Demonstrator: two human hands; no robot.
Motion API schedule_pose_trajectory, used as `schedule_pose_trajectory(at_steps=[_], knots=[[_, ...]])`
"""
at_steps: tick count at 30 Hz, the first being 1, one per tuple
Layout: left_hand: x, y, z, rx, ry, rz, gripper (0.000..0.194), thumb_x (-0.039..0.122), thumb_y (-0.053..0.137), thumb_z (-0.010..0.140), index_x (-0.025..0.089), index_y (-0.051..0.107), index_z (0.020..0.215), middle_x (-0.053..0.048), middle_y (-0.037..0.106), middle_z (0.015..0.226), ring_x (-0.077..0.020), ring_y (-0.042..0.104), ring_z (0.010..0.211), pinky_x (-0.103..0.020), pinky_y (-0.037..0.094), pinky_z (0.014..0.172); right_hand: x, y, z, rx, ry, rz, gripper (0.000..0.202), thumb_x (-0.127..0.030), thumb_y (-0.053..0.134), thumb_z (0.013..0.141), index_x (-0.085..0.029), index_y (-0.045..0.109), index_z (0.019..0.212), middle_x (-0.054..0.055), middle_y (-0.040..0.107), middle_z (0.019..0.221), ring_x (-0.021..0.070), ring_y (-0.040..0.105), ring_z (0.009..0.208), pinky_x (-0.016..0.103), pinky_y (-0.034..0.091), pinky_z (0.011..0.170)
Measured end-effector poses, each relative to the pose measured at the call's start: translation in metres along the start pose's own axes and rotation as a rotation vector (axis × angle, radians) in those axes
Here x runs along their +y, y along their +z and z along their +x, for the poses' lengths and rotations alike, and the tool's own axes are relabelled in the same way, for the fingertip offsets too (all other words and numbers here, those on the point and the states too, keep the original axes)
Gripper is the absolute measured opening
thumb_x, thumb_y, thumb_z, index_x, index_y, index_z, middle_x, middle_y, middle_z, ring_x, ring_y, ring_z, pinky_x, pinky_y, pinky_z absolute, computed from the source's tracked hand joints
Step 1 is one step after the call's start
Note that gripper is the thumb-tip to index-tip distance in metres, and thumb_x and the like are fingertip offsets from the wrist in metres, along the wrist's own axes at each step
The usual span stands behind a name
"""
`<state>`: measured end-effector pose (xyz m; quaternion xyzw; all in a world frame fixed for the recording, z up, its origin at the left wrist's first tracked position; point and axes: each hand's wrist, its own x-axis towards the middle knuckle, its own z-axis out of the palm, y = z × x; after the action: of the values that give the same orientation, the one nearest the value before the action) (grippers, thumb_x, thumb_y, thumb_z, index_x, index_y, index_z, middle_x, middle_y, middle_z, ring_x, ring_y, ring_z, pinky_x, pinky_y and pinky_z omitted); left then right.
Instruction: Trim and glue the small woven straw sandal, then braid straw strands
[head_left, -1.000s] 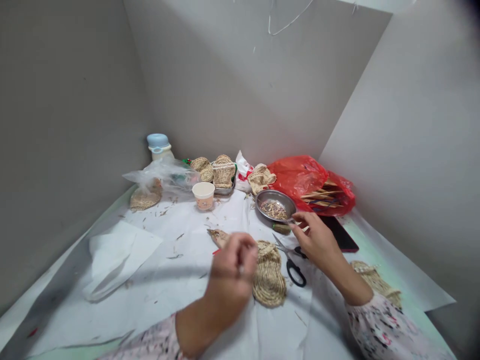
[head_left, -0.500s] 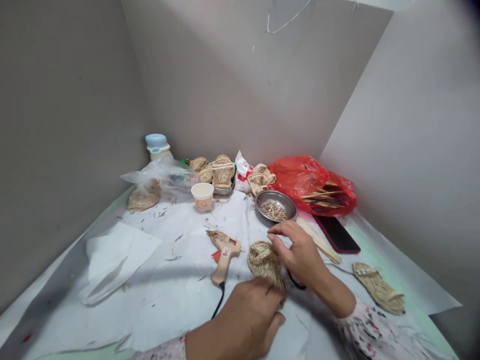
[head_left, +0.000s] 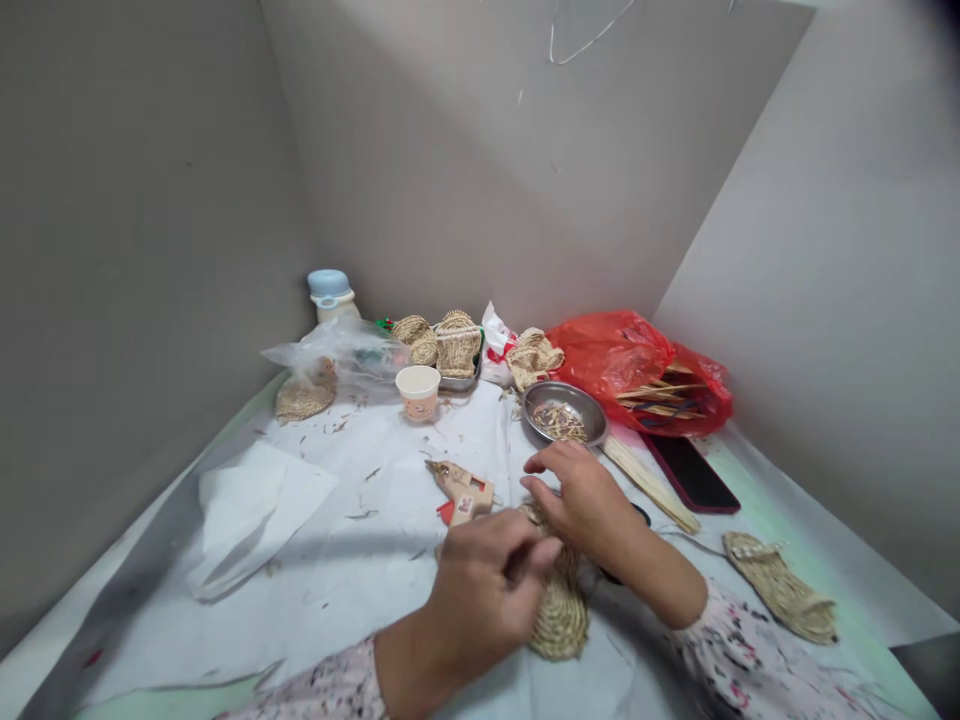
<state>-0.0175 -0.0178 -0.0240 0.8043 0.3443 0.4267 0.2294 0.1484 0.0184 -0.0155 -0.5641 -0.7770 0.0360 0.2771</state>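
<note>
A woven straw slipper (head_left: 561,615) lies on the white-covered table in front of me, its upper part mostly hidden by my hands. My left hand (head_left: 484,580) is over the slipper's left side, slightly blurred, its fingers curled in. What it may hold does not show. Above the slipper's far end is my right hand (head_left: 589,500), thumb and forefinger a little apart, nothing visible between them. Just past my left hand lies a beige glue gun (head_left: 461,490) with a red trigger, its handle covered by that hand.
A metal bowl (head_left: 574,402) holds short straw bits. To the right are a flat straw bundle (head_left: 649,482), a phone (head_left: 694,475) and another straw slipper (head_left: 780,590). Behind stand a red plastic bag (head_left: 607,345), paper cup (head_left: 418,395), clear bag (head_left: 337,350) and bottle (head_left: 330,290).
My left hand has moved up off the slipper's near end, leaving that end in view, and now covers the glue gun's handle. My right hand stays over the far end.
</note>
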Motion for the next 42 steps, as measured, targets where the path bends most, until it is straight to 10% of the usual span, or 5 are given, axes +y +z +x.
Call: schedule_pose_trajectory(at_steps=[5,11,15,31,42], knots=[[-0.010,-0.029,0.030,0.337,-0.239,0.059,0.039,0.033,0.049,0.088,0.022,0.030,0.056,0.005,0.033,0.051,-0.0102,0.034,0.048,-0.023,0.030,0.051,0.008,-0.015,0.003,0.003,0.106,0.052,0.011,-0.023,0.057,0.086,-0.019,0.067,0.084,0.005,0.069,0.083,0.0208,0.060,0.081,0.033,0.044,0.075],[-0.002,-0.071,0.056,-0.308,-0.432,0.603,0.037,0.044,0.053,0.080,0.021,0.051,0.052,-0.003,0.055,0.053,-0.0177,0.048,0.051,-0.028,0.026,0.051,0.011,-0.029,-0.002,0.120,0.251,0.102,0.017,-0.028,0.053,0.086,-0.019,0.067,0.082,0.004,0.070,0.078,0.0186,0.061,0.071,0.031,0.044,0.068],[0.004,-0.070,0.053,-0.511,-0.490,0.726,0.039,0.051,0.060,0.073,0.021,0.054,0.049,-0.009,0.062,0.056,-0.0252,0.060,0.058,-0.031,0.037,0.056,0.020,-0.031,-0.026,0.030,0.273,0.070,0.017,-0.031,0.053,0.085,-0.021,0.067,0.087,0.004,0.070,0.079,0.0196,0.062,0.071,0.032,0.044,0.068],[-0.011,-0.048,0.034,-0.588,-0.436,0.781,0.023,0.029,0.053,0.078,0.016,0.070,0.069,-0.016,0.070,0.072,-0.0331,0.068,0.078,-0.040,0.048,0.069,0.025,-0.014,-0.059,-0.159,0.297,0.103,0.016,-0.028,0.051,0.087,-0.021,0.065,0.089,0.004,0.067,0.081,0.0191,0.062,0.070,0.031,0.044,0.065],[0.001,-0.096,0.042,-0.428,-0.513,1.025,0.025,0.034,0.048,0.083,0.015,0.064,0.081,-0.016,0.069,0.080,-0.0343,0.067,0.075,-0.037,0.045,0.061,0.029,-0.012,-0.059,-0.133,0.279,0.108,0.018,-0.031,0.052,0.087,-0.020,0.067,0.087,0.004,0.067,0.077,0.0196,0.060,0.067,0.031,0.043,0.063]])
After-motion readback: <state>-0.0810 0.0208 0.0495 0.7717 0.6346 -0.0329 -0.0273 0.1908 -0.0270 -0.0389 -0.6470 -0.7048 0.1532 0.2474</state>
